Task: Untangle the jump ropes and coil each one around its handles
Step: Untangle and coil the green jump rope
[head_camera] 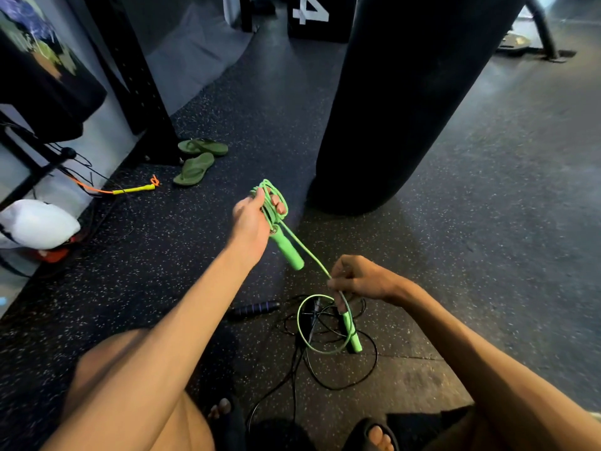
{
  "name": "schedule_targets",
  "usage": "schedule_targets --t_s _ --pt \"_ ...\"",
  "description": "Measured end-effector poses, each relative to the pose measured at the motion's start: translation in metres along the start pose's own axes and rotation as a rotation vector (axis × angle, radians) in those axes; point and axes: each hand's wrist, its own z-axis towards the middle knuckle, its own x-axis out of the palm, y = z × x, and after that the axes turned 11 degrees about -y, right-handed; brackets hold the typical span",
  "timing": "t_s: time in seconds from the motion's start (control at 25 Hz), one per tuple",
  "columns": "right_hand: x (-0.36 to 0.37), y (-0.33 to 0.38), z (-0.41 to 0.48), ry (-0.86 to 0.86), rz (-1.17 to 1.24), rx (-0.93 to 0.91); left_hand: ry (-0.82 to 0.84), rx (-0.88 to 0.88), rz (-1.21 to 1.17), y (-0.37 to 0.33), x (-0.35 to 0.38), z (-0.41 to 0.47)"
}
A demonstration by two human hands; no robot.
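Coils of green jump rope point(287, 250) clamped in left hand point(248, 222); right hand point(361, 278) pinches its cord

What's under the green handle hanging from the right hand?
A tangle of black rope on the speckled floor. Where its strands pass beneath the green handle, they are hidden.

On the green jump rope point(287, 250) we are seeing a smooth, faintly glossy plastic cord and matt handles. The floor point(455, 222) is showing grainy, speckled rubber, the punching bag point(406, 92) is looking smooth and matt, and the far flip-flops point(195, 169) are looking matt too.
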Motion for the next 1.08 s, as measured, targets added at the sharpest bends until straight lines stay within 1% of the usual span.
schedule_targets --t_s 0.08,0.16,0.2,0.32,0.4,0.44,0.48,0.56,0.64,0.72,0.8,0.88,0.96,1.08 --pt "0.001 0.004 0.0 0.003 -0.031 -0.072 -0.05 0.183 0.278 0.009 -0.006 0.004" --pt "0.002 0.01 0.002 -0.026 -0.093 -0.18 -0.023 0.328 0.552 0.018 -0.011 0.005" --pt "0.001 0.013 0.001 -0.05 -0.109 -0.227 0.008 0.368 0.658 0.021 -0.012 0.005" --pt "-0.003 0.018 -0.002 -0.141 -0.091 -0.328 0.131 0.383 0.925 0.029 -0.012 0.001" --pt "-0.006 0.022 -0.005 -0.217 -0.094 -0.397 0.224 0.328 1.075 0.031 -0.008 -0.008" --pt "-0.008 0.023 -0.005 -0.268 -0.101 -0.423 0.269 0.264 1.111 0.032 -0.005 -0.013" --pt "-0.01 0.024 -0.006 -0.324 -0.103 -0.443 0.316 0.173 1.105 0.033 -0.002 -0.018" --pt "-0.015 0.023 -0.005 -0.453 -0.126 -0.472 0.415 -0.014 1.014 0.034 0.002 -0.027" --pt "-0.021 0.021 -0.002 -0.559 -0.187 -0.482 0.498 -0.111 0.944 0.034 0.003 -0.031" --pt "-0.024 0.017 0.001 -0.596 -0.207 -0.472 0.581 -0.18 0.9 0.032 0.004 -0.033" --pt "-0.023 0.013 0.004 -0.587 -0.166 -0.444 0.639 -0.243 0.821 0.03 0.005 -0.034" --pt "-0.021 0.011 0.008 -0.567 -0.112 -0.404 0.647 -0.284 0.664 0.027 0.006 -0.032" --pt "-0.019 0.009 0.01 -0.531 -0.046 -0.341 0.612 -0.348 0.454 0.022 0.007 -0.029" --pt "-0.015 0.008 0.008 -0.411 -0.011 -0.25 0.497 -0.422 0.122 0.012 0.007 -0.023"
